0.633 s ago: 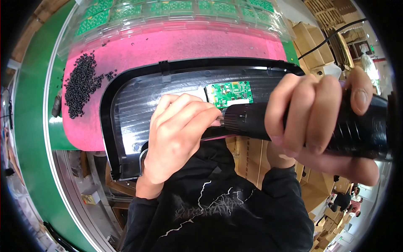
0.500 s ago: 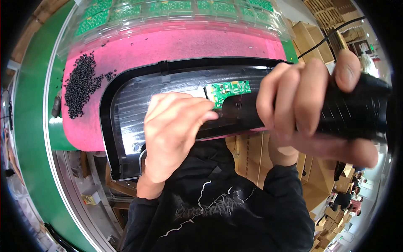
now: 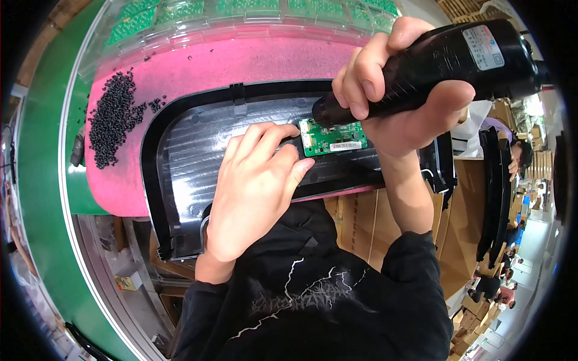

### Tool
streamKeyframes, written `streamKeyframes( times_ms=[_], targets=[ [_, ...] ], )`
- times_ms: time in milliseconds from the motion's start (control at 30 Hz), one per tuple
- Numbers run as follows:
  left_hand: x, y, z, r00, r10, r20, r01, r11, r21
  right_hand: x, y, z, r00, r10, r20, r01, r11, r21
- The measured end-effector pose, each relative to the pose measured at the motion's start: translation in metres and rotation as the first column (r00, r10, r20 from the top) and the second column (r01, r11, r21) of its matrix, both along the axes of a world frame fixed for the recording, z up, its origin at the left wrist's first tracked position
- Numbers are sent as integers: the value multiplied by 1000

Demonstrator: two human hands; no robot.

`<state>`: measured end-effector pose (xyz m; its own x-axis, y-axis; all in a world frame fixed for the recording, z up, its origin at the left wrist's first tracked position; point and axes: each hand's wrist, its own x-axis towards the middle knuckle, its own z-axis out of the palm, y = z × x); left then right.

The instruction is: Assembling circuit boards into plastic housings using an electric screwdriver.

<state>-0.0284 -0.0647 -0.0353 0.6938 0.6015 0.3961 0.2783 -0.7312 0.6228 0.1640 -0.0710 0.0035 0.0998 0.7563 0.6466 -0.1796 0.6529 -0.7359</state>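
A shallow black plastic housing [image 3: 198, 141] lies open side up on a pink mat [image 3: 265, 60]. Inside it sits a green circuit board [image 3: 337, 143]. My right hand [image 3: 397, 133] is wrapped round a black electric screwdriver [image 3: 436, 63], tilted so its nose points at the far left part of the board. Whether the bit touches the board cannot be made out. My left hand [image 3: 250, 186] hovers over or rests on the housing, fingers bent and apart, fingertips by the board's left edge. Nothing shows in it.
A pile of small black pieces [image 3: 113, 123], apparently screws, lies at the mat's left. Clear plastic trays [image 3: 241, 28] with several green boards stand along the far side. Cardboard boxes [image 3: 376, 231] are at the near right. A person [image 3: 519, 150] is partly visible at far right.
The screwdriver has swung up and left, bringing its nose over the board, and more of the board now shows. My left fingers have spread and shifted slightly up.
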Motion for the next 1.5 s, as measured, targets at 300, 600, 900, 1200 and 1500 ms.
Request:
streamKeyframes(
  times_ms=[300, 600, 900, 1200, 1500],
  targets=[
    [-3, 2, -3, 997, 50, 56, -46, 996, -71, -34, -4, 26, 976, -213, -42, 170, 871, -461],
    [-7, 4, -9, 969, 99, 227, -63, 985, -158, -17, -4, 6, 998, 5, -55, -5, 1000, 9],
    [-9, 0, -2, 935, 129, 330, -32, 959, -283, -24, -26, 46, 971, 238, -7, -237, 969, 73],
    [-12, 2, -4, 951, 62, 302, -3, 982, -190, -21, -36, 39, 971, 240, -11, -239, 969, 56],
    [-10, 0, 1, 920, 0, 391, 88, 974, -208, -28, -38, 44, 939, 339, -50, -339, 941, 11]
  ],
)
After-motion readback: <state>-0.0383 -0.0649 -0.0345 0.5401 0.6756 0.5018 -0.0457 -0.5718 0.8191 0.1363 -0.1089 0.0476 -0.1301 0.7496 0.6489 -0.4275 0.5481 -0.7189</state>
